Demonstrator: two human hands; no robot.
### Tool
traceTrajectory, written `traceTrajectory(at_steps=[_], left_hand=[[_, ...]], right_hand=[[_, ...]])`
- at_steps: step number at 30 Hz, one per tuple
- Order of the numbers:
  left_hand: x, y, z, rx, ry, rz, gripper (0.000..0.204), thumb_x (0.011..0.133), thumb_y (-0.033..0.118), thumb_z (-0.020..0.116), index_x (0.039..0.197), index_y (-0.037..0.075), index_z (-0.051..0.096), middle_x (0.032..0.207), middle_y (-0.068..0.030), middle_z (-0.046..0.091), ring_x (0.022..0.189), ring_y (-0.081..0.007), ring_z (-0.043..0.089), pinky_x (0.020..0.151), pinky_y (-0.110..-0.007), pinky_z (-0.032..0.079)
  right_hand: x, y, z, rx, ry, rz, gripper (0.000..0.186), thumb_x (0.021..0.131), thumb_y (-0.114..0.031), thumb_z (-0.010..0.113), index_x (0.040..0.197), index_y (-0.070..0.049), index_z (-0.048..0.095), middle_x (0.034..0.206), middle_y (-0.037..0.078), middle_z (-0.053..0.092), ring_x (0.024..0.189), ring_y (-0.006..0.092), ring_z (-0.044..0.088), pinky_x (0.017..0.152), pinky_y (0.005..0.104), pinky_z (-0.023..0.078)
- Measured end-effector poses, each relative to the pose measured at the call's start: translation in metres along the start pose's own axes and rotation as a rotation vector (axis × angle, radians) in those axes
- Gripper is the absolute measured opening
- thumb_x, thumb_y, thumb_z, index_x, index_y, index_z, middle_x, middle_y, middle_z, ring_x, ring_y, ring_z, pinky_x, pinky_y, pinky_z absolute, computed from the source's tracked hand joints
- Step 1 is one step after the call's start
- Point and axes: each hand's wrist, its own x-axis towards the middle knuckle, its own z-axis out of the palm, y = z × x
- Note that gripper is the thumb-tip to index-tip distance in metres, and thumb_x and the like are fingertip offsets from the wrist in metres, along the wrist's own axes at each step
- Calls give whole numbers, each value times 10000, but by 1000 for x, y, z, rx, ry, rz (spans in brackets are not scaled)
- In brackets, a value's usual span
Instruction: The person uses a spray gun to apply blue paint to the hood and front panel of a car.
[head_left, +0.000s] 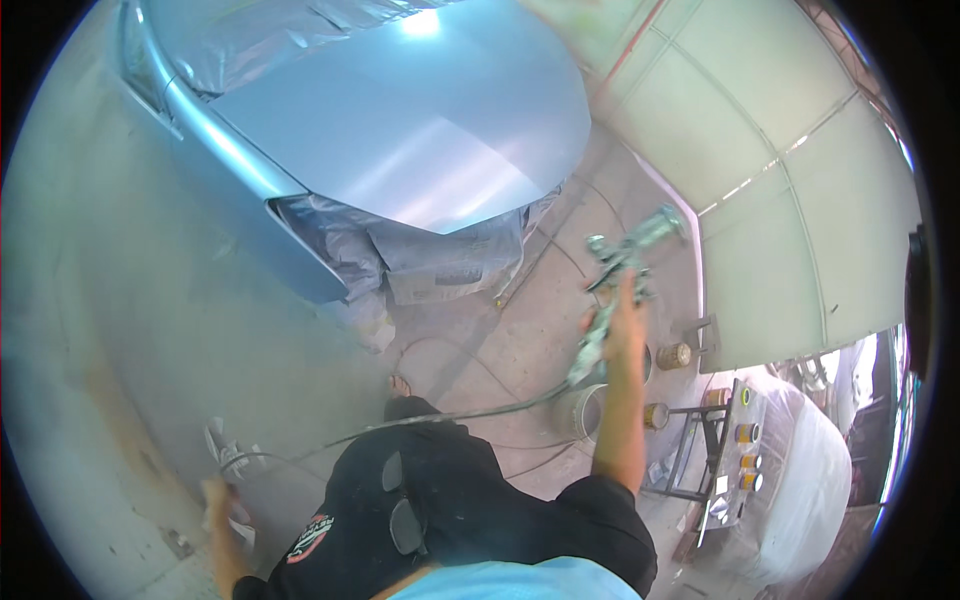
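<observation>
My right hand (627, 322), raised to the right of my body, is wrapped round the handle of a metal spray gun (618, 258). The gun's cup tilts out toward the wall side. From the base of its handle an air hose (480, 411) runs left across my front. Low at the left, my left hand (217, 497) is closed around that hose. Ahead of me lies the glossy light-blue hood (420, 140) of a car, with the gun apart from it. Masking sheet (440, 262) hangs below the hood's front edge.
Pale wall panels (790, 240) rise on the right. Beside my right arm are a white bucket (580, 414) and a small can (674, 356). A narrow stand (722, 470) carries several tins, next to a plastic-covered object (805, 485). More hose (470, 352) trails over the floor; haze blurs the left.
</observation>
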Motion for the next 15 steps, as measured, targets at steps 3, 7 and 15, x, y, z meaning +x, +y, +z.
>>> traceTrajectory(at_steps=[3, 7, 15], left_hand=[[18, 78, 6, -604, -444, -467, 296, 880, 191, 480, 647, 25, 554, 601, -122, 585, 529, -252, 584, 494, -389, 454], [76, 160, -40, -811, -717, -453, 292, 907, 222, 474, 724, 20, 579, 673, -129, 591, 617, -248, 590, 571, -387, 455], [236, 167, -90, -746, -935, -113, 332, 961, 285, 463, 877, 10, 629, 817, -144, 604, 794, -241, 603, 724, -382, 458]], right_hand=[[65, -6, -29, 1, 226, -30, 529, 958, -532, 479, 1110, -29, 543, 854, 147, 678, 425, 167, 545, 356, 283, 426], [144, -29, -44, -12, 365, -81, 542, 961, -545, 458, 1126, -37, 546, 843, 152, 680, 471, 185, 560, 394, 310, 448], [230, -87, -28, -172, 352, -18, 678, 943, -631, 393, 1084, 6, 577, 793, 134, 674, 504, 194, 574, 441, 341, 468]])
